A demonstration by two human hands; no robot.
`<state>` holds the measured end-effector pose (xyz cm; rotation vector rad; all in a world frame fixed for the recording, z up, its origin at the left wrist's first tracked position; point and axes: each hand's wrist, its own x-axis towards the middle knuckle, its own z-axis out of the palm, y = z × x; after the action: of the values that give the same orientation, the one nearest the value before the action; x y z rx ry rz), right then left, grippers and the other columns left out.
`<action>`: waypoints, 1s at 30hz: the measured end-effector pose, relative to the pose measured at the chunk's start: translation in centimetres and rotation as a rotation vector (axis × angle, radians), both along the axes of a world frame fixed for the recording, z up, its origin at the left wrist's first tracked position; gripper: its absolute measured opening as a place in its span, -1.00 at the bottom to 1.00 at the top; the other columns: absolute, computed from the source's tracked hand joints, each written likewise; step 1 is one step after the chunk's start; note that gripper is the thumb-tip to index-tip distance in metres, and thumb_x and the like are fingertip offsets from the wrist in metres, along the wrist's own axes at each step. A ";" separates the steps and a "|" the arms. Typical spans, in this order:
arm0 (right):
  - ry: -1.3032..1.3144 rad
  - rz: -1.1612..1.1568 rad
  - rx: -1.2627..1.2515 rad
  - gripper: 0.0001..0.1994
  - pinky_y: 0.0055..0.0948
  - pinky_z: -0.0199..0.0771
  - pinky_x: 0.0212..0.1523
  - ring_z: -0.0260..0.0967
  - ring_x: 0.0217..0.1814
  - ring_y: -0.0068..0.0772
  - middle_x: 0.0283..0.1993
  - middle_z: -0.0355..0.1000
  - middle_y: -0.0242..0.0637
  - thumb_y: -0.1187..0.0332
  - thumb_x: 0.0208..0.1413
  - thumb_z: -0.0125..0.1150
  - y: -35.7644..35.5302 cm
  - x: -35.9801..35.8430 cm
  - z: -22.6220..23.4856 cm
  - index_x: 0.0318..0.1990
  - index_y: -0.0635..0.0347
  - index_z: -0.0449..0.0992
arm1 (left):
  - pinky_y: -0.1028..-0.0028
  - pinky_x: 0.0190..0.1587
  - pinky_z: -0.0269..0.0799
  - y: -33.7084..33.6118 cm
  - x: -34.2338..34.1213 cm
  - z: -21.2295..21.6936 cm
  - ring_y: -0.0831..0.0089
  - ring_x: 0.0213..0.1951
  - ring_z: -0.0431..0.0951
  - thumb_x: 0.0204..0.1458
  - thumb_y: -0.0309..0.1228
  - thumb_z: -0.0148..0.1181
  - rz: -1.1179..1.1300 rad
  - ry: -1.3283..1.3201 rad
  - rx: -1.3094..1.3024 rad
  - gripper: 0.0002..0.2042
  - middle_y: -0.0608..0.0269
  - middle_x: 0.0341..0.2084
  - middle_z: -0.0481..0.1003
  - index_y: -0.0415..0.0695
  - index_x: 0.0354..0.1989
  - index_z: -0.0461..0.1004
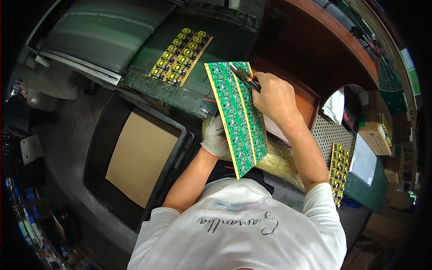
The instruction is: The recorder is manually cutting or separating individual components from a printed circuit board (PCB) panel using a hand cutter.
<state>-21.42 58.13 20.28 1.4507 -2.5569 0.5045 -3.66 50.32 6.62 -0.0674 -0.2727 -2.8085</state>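
Observation:
A green circuit board panel [234, 121] with yellow edge strips is held up tilted in front of my chest, its soldered side facing up. My left hand [213, 134], in a pale knit glove, is closed on the panel's left edge from below; the panel hides some of its fingers. My bare right hand [275, 95] is wrapped round a pair of pliers [244, 75] with black and orange handles. The tips of the pliers lie at the panel's upper end, near the middle yellow strip. Thin red wires show beside the left edge.
Another board panel [180, 56] with yellow transformers lies on the dark green bench beyond. A black bin [177, 141] with a cardboard sheet [139, 155] stands to the left. At right are another component panel [339, 173], a perforated surface [332, 130], a cardboard box [375, 132] and a fan [382, 67].

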 end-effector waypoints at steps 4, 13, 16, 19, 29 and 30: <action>0.019 0.003 0.006 -0.69 0.02 0.71 -0.07 0.67 -0.12 0.15 -0.15 0.68 -0.02 0.39 0.13 0.33 0.2 0.1 0.4 0.04 0.21 0.70 | 0.02 0.27 0.69 0.0 0.0 -0.2 0.14 0.17 0.73 0.48 -0.09 0.17 0.001 0.014 0.019 -0.49 0.07 0.22 0.66 -0.15 0.45 0.46; 0.053 -0.015 0.051 -0.71 0.02 0.71 -0.10 0.67 -0.16 0.14 -0.18 0.67 -0.02 0.40 0.13 0.34 0.1 0.6 0.9 0.01 0.23 0.70 | 0.01 0.26 0.70 -0.2 -0.2 -0.1 0.14 0.15 0.74 0.48 -0.09 0.17 -0.010 0.012 0.014 -0.50 0.07 0.20 0.67 -0.14 0.43 0.47; 0.058 -0.012 0.056 -0.72 0.03 0.71 -0.12 0.67 -0.18 0.15 -0.20 0.66 -0.03 0.40 0.12 0.34 0.1 0.4 0.9 -0.01 0.23 0.69 | 0.01 0.26 0.70 -0.1 -0.2 0.1 0.14 0.15 0.74 0.48 -0.09 0.17 -0.024 0.016 0.027 -0.50 0.07 0.20 0.67 -0.14 0.43 0.47; 0.034 -0.004 0.130 -0.76 0.03 0.70 -0.14 0.66 -0.21 0.14 -0.20 0.66 -0.04 0.40 0.13 0.34 0.1 0.1 0.9 -0.05 0.23 0.69 | 0.02 0.25 0.70 -0.1 -0.1 0.4 0.15 0.14 0.74 0.47 -0.08 0.18 -0.031 -0.021 0.049 -0.49 0.07 0.20 0.67 -0.15 0.43 0.47; 0.032 -0.020 0.003 -0.83 0.09 0.69 -0.13 0.66 -0.18 0.20 -0.23 0.66 0.04 0.41 0.14 0.29 0.0 0.3 0.8 -0.15 0.25 0.68 | 0.05 0.24 0.72 0.1 0.0 1.2 0.17 0.14 0.74 0.46 -0.03 0.20 0.009 -0.021 -0.020 -0.45 0.08 0.19 0.67 -0.16 0.43 0.47; 0.018 -0.023 0.011 -0.83 0.09 0.69 -0.12 0.66 -0.18 0.21 -0.23 0.66 0.05 0.41 0.15 0.29 0.0 0.3 0.8 -0.16 0.25 0.68 | 0.05 0.24 0.72 0.0 0.0 1.2 0.17 0.14 0.74 0.45 -0.03 0.21 0.003 -0.018 -0.020 -0.45 0.08 0.19 0.67 -0.15 0.43 0.47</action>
<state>-21.16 58.15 21.12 1.4210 -2.5636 0.4722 -3.67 50.37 7.80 -0.0466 -0.3054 -2.8047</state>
